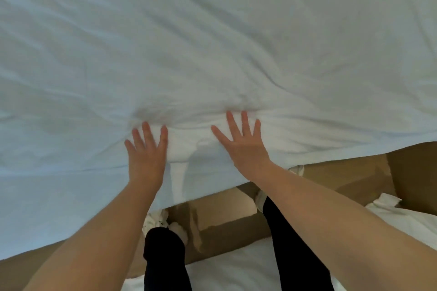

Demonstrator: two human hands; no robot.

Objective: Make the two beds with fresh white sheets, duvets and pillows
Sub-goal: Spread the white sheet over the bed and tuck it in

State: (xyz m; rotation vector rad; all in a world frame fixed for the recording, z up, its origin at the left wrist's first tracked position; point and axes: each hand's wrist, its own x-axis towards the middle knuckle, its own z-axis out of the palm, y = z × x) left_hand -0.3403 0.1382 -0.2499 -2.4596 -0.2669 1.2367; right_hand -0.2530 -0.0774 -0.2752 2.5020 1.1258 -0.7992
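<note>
- One white duvet [212, 42] is spread over the bed and fills the view from the left edge to the right; it is creased throughout.
- Its near edge is seen to run on a slant, low at the left and higher at the right; its long axis cannot be told, since the other edges lie outside the view.
- The left hand [145, 149] is laid flat on the duvet near that edge, fingers spread and straight.
- A bunched fold [189, 144] is seen between the two hands.
- Two legs in black trousers [165, 255] are seen below the edge, with pale footwear [176, 228] on the brown floor [343, 177].
- The right hand [241, 139] is likewise pressed flat, fingers spread, just beside the fold.
- More white linen [402, 215] is seen at the lower right.
</note>
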